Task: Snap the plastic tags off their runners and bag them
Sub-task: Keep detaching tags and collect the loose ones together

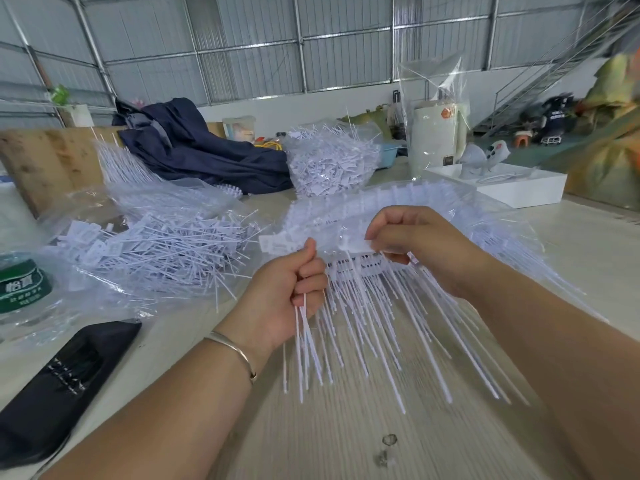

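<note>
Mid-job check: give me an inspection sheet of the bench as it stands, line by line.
Surface: pale wood-grain table, small dark mark near the front.
Job's things: runner of tags; loose tags in open bag; filled bag behind.
Clutter: water bottle, black pouch, navy cloth, white tray.
Hands: left hand grips a tag bundle; right hand pinches the runner.
Cables: nothing seen.
Surroundings: corrugated metal walls, staircase at right.

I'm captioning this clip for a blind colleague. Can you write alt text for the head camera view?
A person's left hand grips a bundle of white plastic tags while the right hand pinches the runner they hang from, above a pale wooden table. To the left, an open clear bag holds loose tags; a fuller bag stands behind.
</note>
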Action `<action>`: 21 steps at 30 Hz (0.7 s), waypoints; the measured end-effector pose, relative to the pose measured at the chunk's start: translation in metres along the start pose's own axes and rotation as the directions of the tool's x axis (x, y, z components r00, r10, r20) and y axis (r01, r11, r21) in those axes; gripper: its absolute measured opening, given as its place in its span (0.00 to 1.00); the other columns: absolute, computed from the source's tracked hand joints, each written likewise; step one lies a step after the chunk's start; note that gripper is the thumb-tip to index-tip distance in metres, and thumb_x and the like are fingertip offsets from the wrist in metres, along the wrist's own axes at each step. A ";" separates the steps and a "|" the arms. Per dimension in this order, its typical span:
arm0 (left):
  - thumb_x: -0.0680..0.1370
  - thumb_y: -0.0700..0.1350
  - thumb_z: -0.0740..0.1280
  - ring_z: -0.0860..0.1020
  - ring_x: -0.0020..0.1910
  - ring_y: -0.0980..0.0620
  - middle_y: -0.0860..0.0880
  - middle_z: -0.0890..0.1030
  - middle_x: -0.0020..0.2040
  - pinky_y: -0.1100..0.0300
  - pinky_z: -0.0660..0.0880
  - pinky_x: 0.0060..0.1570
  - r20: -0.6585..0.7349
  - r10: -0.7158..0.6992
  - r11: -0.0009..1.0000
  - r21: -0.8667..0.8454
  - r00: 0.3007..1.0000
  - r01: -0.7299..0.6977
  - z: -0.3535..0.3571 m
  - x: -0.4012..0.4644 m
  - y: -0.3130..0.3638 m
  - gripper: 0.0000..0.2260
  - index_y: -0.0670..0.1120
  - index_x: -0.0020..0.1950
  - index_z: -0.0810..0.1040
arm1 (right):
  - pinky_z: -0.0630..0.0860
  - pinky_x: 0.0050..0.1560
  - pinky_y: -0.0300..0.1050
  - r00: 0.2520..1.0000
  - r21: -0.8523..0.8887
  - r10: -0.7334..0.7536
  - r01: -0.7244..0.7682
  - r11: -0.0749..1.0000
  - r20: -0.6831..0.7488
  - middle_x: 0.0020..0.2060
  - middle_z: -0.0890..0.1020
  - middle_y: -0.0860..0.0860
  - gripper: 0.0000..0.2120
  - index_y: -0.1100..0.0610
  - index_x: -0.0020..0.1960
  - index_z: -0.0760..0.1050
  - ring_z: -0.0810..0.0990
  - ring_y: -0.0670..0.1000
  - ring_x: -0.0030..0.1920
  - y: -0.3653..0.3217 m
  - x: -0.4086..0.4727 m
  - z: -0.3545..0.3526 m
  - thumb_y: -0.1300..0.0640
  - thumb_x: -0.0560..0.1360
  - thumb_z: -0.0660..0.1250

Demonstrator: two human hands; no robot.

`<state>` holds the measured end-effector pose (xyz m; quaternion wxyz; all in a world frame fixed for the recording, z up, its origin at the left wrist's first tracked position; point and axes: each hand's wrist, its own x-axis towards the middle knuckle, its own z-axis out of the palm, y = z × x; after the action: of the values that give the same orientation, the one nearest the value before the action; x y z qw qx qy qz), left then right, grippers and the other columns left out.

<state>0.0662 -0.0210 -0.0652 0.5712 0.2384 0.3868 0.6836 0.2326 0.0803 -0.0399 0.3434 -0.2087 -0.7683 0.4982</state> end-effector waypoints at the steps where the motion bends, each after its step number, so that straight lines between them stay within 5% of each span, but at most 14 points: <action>1: 0.74 0.43 0.67 0.58 0.19 0.60 0.55 0.61 0.26 0.69 0.53 0.16 0.000 0.022 0.999 0.041 1.000 -0.022 0.000 0.000 0.000 0.12 0.49 0.36 0.66 | 0.66 0.28 0.30 1.000 -0.022 0.004 -0.004 1.000 0.012 0.23 0.72 0.44 0.07 0.60 0.38 0.76 0.69 0.42 0.24 0.001 0.000 0.001 0.68 0.73 0.65; 5: 0.72 0.37 0.71 0.56 0.19 0.60 0.55 0.59 0.25 0.68 0.52 0.16 -0.121 0.133 0.975 0.197 0.984 -0.108 -0.002 0.003 -0.003 0.17 0.50 0.34 0.65 | 0.67 0.32 0.32 0.999 -0.130 0.009 -0.004 0.992 0.036 0.24 0.75 0.42 0.07 0.60 0.38 0.78 0.72 0.40 0.27 0.003 0.000 0.006 0.69 0.71 0.66; 8: 0.75 0.50 0.71 0.56 0.20 0.59 0.54 0.60 0.26 0.67 0.53 0.17 -0.131 0.121 0.957 0.277 0.984 -0.081 -0.003 0.004 -0.005 0.16 0.50 0.34 0.66 | 0.68 0.32 0.31 0.999 -0.193 -0.019 0.025 0.981 0.031 0.27 0.78 0.45 0.04 0.61 0.41 0.80 0.74 0.42 0.29 0.004 0.001 0.008 0.68 0.71 0.69; 11: 0.67 0.58 0.75 0.57 0.21 0.58 0.54 0.61 0.28 0.67 0.55 0.17 -0.059 0.068 0.931 0.362 0.996 -0.042 -0.002 0.003 -0.005 0.17 0.50 0.32 0.70 | 0.69 0.34 0.36 0.997 -0.268 -0.049 0.064 0.961 0.061 0.28 0.78 0.47 0.04 0.60 0.44 0.82 0.73 0.45 0.30 0.004 0.000 0.007 0.67 0.71 0.71; 15: 0.64 0.49 0.76 0.56 0.21 0.59 0.54 0.57 0.29 0.67 0.53 0.19 -0.031 0.033 0.900 0.436 0.999 -0.017 -0.003 0.001 -0.005 0.09 0.50 0.26 0.80 | 0.70 0.36 0.37 0.992 -0.167 -0.085 0.099 0.981 0.090 0.31 0.77 0.50 0.05 0.59 0.46 0.83 0.73 0.47 0.33 0.003 -0.003 0.004 0.66 0.71 0.73; 18: 0.70 0.46 0.73 0.55 0.20 0.59 0.55 0.57 0.28 0.68 0.53 0.17 -0.056 -0.004 0.912 0.409 0.998 0.027 -0.006 0.003 -0.004 0.11 0.49 0.26 0.81 | 0.72 0.39 0.40 0.990 -0.150 -0.085 0.102 0.983 0.116 0.35 0.79 0.55 0.05 0.58 0.47 0.83 0.74 0.51 0.36 0.003 -0.002 0.001 0.65 0.72 0.73; 21: 0.72 0.45 0.72 0.56 0.19 0.60 0.55 0.59 0.26 0.68 0.54 0.15 -0.068 -0.046 0.925 0.373 0.997 0.068 -0.005 0.003 -0.002 0.08 0.49 0.33 0.77 | 0.73 0.39 0.38 0.986 -0.198 -0.045 0.077 0.977 0.163 0.33 0.81 0.49 0.06 0.56 0.48 0.83 0.76 0.48 0.35 0.006 -0.002 0.001 0.64 0.74 0.72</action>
<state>0.0633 -0.0196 -0.0703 0.5233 0.3119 0.5336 0.5866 0.2328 0.0809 -0.0461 0.2735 -0.1790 -0.8461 0.4210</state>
